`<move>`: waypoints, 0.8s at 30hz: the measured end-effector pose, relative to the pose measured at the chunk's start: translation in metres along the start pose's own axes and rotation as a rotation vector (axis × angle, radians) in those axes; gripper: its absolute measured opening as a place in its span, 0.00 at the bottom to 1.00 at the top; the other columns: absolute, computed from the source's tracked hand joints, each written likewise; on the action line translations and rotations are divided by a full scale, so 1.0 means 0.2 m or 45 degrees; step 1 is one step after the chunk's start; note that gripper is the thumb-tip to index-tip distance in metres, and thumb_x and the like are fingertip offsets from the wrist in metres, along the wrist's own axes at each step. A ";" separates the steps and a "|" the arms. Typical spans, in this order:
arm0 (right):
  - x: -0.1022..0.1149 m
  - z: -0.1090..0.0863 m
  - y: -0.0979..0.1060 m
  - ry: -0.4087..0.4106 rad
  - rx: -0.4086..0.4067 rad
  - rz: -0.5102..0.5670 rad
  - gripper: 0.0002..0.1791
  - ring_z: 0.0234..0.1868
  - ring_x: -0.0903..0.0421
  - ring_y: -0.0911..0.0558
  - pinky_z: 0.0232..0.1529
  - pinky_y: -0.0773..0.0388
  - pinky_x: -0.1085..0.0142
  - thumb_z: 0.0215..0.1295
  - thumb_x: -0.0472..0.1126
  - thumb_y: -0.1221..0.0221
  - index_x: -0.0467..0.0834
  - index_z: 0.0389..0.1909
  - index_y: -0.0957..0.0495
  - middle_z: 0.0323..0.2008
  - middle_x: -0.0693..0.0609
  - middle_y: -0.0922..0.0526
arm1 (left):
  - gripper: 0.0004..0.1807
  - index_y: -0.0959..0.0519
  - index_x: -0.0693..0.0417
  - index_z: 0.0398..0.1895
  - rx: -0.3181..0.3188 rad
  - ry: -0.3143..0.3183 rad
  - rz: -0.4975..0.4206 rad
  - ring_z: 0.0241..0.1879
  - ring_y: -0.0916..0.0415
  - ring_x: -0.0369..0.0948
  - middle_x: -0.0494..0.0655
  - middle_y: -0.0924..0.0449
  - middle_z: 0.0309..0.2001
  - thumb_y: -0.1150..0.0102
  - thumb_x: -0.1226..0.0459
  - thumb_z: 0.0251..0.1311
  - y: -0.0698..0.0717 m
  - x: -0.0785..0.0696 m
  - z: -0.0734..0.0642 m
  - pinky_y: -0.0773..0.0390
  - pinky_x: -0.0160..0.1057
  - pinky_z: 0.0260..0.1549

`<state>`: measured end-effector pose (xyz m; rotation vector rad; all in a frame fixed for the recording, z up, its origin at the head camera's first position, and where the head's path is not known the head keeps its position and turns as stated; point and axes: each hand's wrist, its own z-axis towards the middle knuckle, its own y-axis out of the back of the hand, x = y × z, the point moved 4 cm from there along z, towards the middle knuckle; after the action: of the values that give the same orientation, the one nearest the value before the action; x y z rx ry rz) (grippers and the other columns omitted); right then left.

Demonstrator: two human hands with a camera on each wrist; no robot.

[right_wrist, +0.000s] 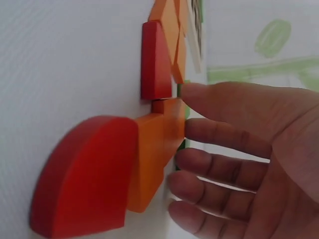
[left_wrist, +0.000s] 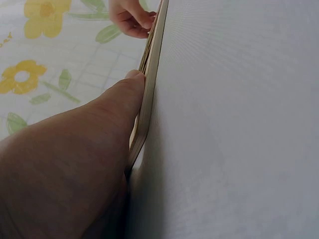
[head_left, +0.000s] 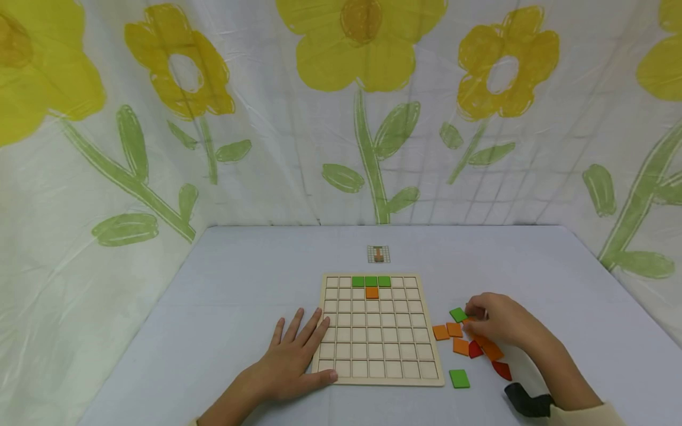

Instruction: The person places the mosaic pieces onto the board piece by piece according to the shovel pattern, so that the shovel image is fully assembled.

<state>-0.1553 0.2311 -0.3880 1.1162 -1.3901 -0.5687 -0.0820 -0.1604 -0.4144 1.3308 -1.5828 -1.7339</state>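
A wooden grid board (head_left: 381, 381) lies flat on the table. Near its top, three green squares sit in a row, with an orange square (head_left: 372, 293) in the cell below the middle one. My left hand (head_left: 290, 361) rests spread at the board's left edge, its thumb at the lower corner. To the right of the board, my right hand (head_left: 503, 319) reaches down over a cluster of loose tiles. In the right wrist view, thumb and forefinger stand apart beside the orange tiles (right_wrist: 172, 124). A red tile (right_wrist: 157, 59) and a red curved piece (right_wrist: 84, 179) lie close by.
A small pattern card (head_left: 379, 254) lies beyond the board. Near the right hand are a loose green tile (head_left: 458, 315) and several orange ones; another green tile (head_left: 459, 378) lies by the board's lower right corner. A flowered cloth (head_left: 277, 148) hangs behind the table.
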 end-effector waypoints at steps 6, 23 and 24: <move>0.02 -0.01 0.01 -0.015 0.035 -0.070 0.18 0.35 0.53 0.27 0.37 0.24 0.57 0.52 0.44 0.24 0.41 0.40 0.17 0.31 0.53 0.23 | 0.53 0.54 0.51 0.82 0.019 0.010 0.008 0.77 0.73 0.59 0.49 0.65 0.81 0.60 0.28 0.64 0.01 0.00 0.00 0.69 0.70 0.66; 0.04 -0.03 0.01 -0.021 0.016 -0.101 0.12 0.29 0.54 0.30 0.29 0.32 0.60 0.54 0.38 0.28 0.41 0.36 0.20 0.25 0.52 0.29 | 0.53 0.55 0.50 0.82 0.009 0.007 0.006 0.77 0.73 0.59 0.49 0.65 0.81 0.60 0.28 0.64 0.01 0.00 0.00 0.69 0.70 0.66; 0.04 -0.03 0.01 -0.025 0.020 -0.098 0.12 0.29 0.54 0.30 0.29 0.32 0.60 0.54 0.38 0.29 0.41 0.36 0.20 0.26 0.52 0.29 | 0.53 0.55 0.50 0.82 0.009 0.007 0.006 0.77 0.73 0.59 0.49 0.65 0.81 0.60 0.28 0.64 0.01 0.00 0.00 0.69 0.70 0.66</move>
<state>-0.1491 0.2265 -0.3820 1.1836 -1.3752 -0.6257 -0.0822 -0.1602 -0.4122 1.3331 -1.5896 -1.7216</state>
